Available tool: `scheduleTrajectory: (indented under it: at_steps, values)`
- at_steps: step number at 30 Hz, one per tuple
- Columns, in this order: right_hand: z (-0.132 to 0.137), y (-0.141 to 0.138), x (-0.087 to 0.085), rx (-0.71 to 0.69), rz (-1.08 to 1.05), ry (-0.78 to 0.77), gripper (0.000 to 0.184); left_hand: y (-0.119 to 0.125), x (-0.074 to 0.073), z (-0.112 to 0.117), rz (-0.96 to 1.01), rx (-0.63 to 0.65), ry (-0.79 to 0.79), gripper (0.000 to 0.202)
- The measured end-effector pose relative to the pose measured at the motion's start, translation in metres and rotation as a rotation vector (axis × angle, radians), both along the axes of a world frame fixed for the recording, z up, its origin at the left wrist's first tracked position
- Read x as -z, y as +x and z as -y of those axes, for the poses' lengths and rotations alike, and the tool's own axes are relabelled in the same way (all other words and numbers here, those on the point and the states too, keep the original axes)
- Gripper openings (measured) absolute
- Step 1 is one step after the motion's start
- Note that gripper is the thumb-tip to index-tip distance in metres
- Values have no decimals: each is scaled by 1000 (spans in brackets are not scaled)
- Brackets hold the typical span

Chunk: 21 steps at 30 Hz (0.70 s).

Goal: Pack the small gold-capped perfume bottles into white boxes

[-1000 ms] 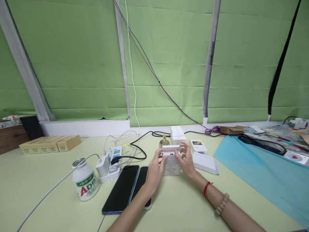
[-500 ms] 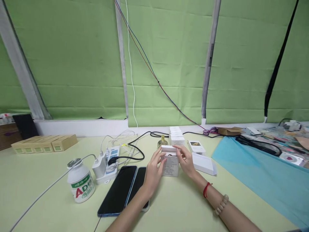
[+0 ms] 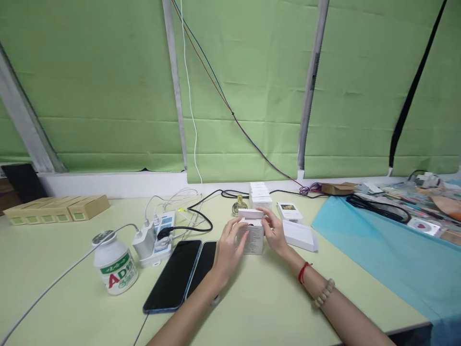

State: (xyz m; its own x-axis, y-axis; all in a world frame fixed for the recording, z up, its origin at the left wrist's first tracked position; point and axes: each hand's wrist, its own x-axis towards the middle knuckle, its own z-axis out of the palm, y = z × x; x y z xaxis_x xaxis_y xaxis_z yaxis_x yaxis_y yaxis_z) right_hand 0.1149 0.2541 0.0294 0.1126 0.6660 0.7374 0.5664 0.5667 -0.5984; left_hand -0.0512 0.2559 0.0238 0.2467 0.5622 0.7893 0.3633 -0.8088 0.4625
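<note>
Both hands are on a small white printed carton that stands upright on the table, its top flap raised. My left hand is closed round its left side, with the thumb on the printed front. On the other side, my right hand grips the right edge near the flap. Something dark and small shows in the carton's mouth, too little to name. Just behind the carton is a gold-coloured glass bottle. To the right lie a white box with a picture and an open white tray-like box.
A stack of white cartons stands behind. At left are two phones, a white bottle, a power strip with cables, and a row of brown boxes. Blue sheeting and clutter cover the right.
The view has shifted slightly, so everything sits a little higher and further left. Both hands keep their hold on the carton; the right fingers have moved slightly at the flap.
</note>
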Motion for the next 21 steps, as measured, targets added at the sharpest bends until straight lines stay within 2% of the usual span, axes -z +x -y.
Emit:
scheduleTrajectory:
  at_steps: [8, 12, 16, 18, 21]
  values:
    - [2, -2, -4, -53, 72, 98, 30, -8, -7, -3, -210, -38, 241, 19]
    - [5, -2, -6, -81, 121, 135, 25, -11, -9, -4, -222, -22, 311, 17]
    - [6, -2, -7, -77, 141, 139, 25, -10, -9, -3, -231, -18, 305, 32]
    - [6, -1, -7, -78, 154, 137, 26, -10, -9, -5, -232, -4, 273, 32]
    - [6, 0, -7, -81, 172, 129, 27, -12, -11, -9, -221, 76, 224, 34]
